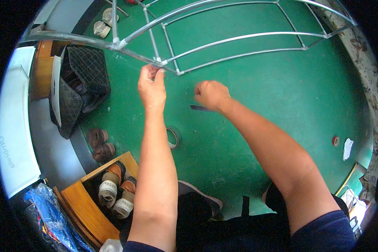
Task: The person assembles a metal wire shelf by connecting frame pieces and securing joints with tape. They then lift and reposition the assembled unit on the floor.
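A frame of silvery metal tubes [239, 40] with pale corner joints stands at the far side. My left hand [152, 86] is closed at its near left corner, thumb and fingertips pinching the tube by a joint. To the right, my right hand [213, 94] is curled into a fist, apart from the frame and slightly blurred; what its fingers hold, if anything, is hidden. A short dark strip [198, 108] shows just below that fist; whether it touches the hand, I cannot tell. A roll of dark tape [174, 137] lies on the floor beside my left forearm.
A wooden box [86, 208] with shoes [108, 193] stands at the near left, brown shoes [101, 145] behind it. A black quilted bag [88, 69] is farther left. On the green floor [256, 164] at right lie a small reddish roll [335, 140] and white paper [347, 149].
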Action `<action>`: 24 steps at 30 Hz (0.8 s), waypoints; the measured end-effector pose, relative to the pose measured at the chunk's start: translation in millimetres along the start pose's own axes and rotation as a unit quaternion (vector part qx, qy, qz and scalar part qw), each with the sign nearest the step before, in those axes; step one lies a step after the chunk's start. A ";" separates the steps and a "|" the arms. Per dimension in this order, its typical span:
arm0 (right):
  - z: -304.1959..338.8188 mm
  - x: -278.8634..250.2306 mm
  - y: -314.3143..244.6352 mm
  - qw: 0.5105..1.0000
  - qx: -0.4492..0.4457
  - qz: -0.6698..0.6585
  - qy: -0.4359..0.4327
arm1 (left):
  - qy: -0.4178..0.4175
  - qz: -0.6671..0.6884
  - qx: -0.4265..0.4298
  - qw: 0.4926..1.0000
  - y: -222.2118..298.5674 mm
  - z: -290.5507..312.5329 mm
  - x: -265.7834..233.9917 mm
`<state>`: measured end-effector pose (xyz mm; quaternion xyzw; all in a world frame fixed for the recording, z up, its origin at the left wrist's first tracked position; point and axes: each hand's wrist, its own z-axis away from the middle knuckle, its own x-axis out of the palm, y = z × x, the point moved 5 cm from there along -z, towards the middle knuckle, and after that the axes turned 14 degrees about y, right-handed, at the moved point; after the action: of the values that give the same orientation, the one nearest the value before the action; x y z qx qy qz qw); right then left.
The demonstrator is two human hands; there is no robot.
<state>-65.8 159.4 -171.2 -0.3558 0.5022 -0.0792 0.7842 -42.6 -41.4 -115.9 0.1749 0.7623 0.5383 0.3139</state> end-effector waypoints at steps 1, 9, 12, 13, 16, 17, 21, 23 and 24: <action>6.8 2.9 -0.6 0.999 -0.026 0.040 0.005 | 0.010 -0.015 0.015 1.000 -2.1 0.2 -1.7; 39.6 41.4 16.5 0.975 -0.107 0.191 0.046 | 0.057 -0.121 0.067 0.989 12.7 9.5 2.7; 41.7 47.2 11.2 0.972 -0.119 0.200 0.021 | 0.022 -0.045 0.034 0.998 -2.1 2.2 0.0; 41.0 47.3 10.4 0.975 -0.109 0.193 0.029 | 0.029 -0.013 0.015 0.999 -5.1 3.1 1.5; 38.8 48.0 8.8 0.979 -0.081 0.178 0.051 | 0.034 0.067 -0.043 0.996 -10.0 6.4 7.3; 38.8 48.0 8.9 0.980 -0.074 0.177 0.056 | 0.026 0.085 -0.063 0.994 -10.8 7.4 9.2; 37.5 49.2 11.7 0.982 -0.045 0.180 0.039 | -0.033 0.078 -0.084 0.993 -15.6 7.9 15.4; 37.5 49.6 11.1 0.982 -0.040 0.180 0.034 | -0.031 0.052 -0.082 0.995 -18.7 8.0 16.3; 37.8 49.1 10.3 0.982 -0.037 0.180 0.032 | -0.030 0.039 -0.081 0.995 -19.9 8.3 17.0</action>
<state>-12.6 161.4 -204.5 -0.2856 0.5852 0.0709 0.7556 -48.2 -32.4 -141.2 0.1945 0.6990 0.6048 0.3282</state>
